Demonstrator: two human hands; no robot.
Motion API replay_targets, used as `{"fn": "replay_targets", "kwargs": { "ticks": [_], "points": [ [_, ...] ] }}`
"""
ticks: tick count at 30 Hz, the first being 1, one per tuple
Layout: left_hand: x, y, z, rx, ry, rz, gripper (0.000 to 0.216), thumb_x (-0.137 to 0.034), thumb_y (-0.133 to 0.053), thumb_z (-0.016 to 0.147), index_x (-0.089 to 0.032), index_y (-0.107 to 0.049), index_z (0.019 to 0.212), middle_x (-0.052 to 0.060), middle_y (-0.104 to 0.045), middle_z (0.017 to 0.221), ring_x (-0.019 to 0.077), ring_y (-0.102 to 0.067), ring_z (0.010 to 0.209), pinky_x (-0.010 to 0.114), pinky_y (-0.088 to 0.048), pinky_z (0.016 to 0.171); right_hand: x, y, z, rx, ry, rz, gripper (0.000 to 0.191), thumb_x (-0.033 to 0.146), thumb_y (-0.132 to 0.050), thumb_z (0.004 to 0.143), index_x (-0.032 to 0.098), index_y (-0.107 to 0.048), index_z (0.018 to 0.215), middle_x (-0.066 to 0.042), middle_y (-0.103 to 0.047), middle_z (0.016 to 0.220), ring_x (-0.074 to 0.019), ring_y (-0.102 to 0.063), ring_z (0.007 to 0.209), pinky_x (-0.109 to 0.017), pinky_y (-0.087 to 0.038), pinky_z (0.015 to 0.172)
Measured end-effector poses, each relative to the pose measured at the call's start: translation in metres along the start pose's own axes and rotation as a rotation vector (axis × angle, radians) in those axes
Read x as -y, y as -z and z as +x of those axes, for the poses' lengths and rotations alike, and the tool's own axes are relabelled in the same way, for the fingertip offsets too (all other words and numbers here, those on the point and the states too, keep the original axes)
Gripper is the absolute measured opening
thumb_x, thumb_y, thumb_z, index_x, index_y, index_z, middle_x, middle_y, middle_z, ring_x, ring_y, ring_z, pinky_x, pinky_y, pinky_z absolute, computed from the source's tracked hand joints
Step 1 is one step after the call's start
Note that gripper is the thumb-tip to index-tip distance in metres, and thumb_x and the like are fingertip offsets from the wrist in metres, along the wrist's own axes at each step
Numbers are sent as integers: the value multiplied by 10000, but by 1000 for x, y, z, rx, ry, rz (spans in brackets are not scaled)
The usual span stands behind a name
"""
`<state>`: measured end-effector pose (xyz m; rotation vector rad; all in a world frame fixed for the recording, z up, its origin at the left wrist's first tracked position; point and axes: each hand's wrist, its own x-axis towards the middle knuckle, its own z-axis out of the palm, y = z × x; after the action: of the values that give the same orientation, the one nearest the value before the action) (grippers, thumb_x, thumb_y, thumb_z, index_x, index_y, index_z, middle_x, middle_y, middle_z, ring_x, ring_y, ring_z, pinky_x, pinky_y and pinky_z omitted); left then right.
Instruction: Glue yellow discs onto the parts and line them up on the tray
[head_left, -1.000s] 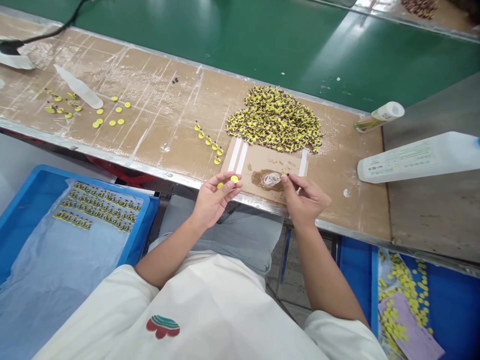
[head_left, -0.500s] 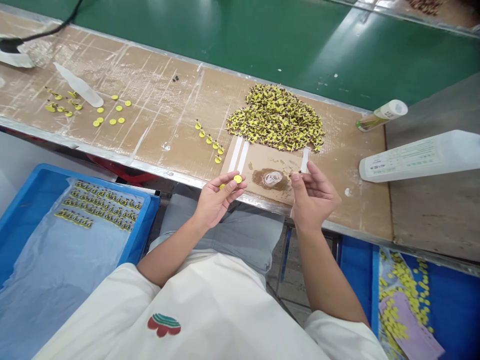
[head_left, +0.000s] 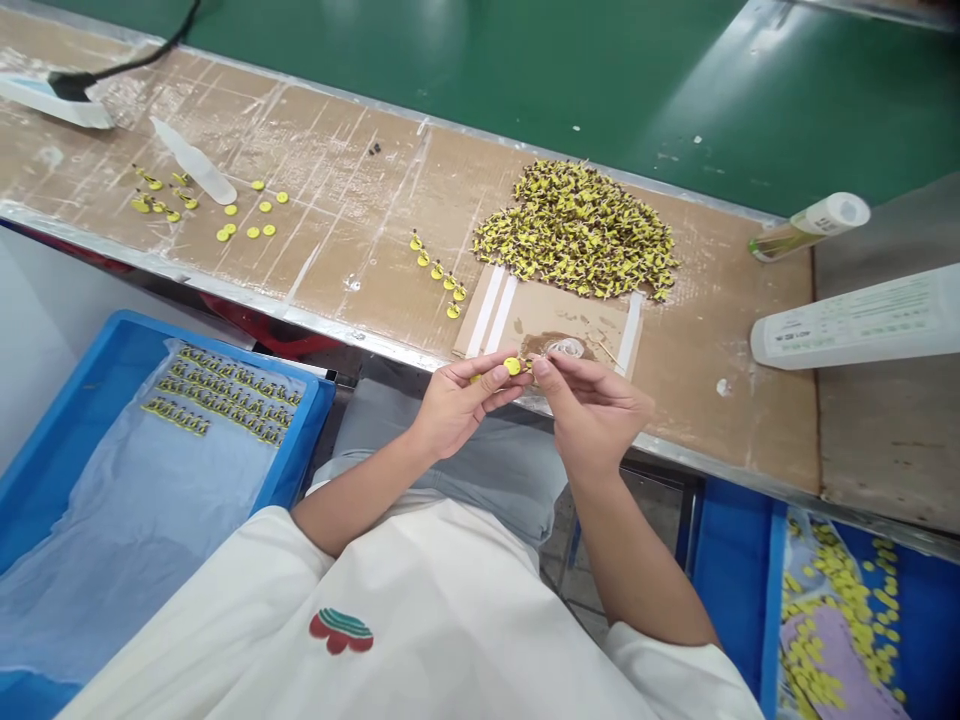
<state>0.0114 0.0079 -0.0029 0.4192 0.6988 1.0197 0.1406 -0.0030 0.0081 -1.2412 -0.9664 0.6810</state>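
Observation:
My left hand pinches a small yellow disc between thumb and fingers at the bench's near edge. My right hand is closed in a pinch on a tiny dark part, its fingertips touching the disc. Just beyond the hands lies a cardboard pad with a brown glue puddle and white tape strips. Behind it sits a big heap of yellow-and-black small parts. A short row of finished yellow pieces lies left of the pad.
A blue tray at my left holds rows of yellow parts on plastic film. A blue bin at my right holds loose yellow discs. White bottles lie at the right, a small bottle and scattered discs at far left. A green conveyor belt runs behind.
My right hand left the glue puddle and came left to meet the left hand at the yellow disc. The view shifted a little.

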Motion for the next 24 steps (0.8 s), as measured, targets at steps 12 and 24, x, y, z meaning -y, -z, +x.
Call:
{"fn": "replay_targets", "kwargs": {
  "ticks": [12, 24],
  "points": [
    [1, 1, -1, 6, -6, 1, 294, -284, -768, 736, -198, -742, 1016, 46, -752, 1007, 162, -712, 931, 269, -547, 906, 1, -4, -2, -31, -4, -24, 195, 261, -840, 662, 189, -754, 822, -30, -756, 818, -194, -723, 696, -352, -644, 694],
    [2, 3, 1, -34, -21, 19, 270, -296, -781, 718, -204, -756, 970, 50, -750, 1022, 179, -712, 934, 304, -551, 916, -6, 1, -5, 46, 84, -80, 176, 230, -813, 699, 202, -750, 860, -29, -754, 858, -202, -720, 764, -390, -627, 767]
  ]
}}
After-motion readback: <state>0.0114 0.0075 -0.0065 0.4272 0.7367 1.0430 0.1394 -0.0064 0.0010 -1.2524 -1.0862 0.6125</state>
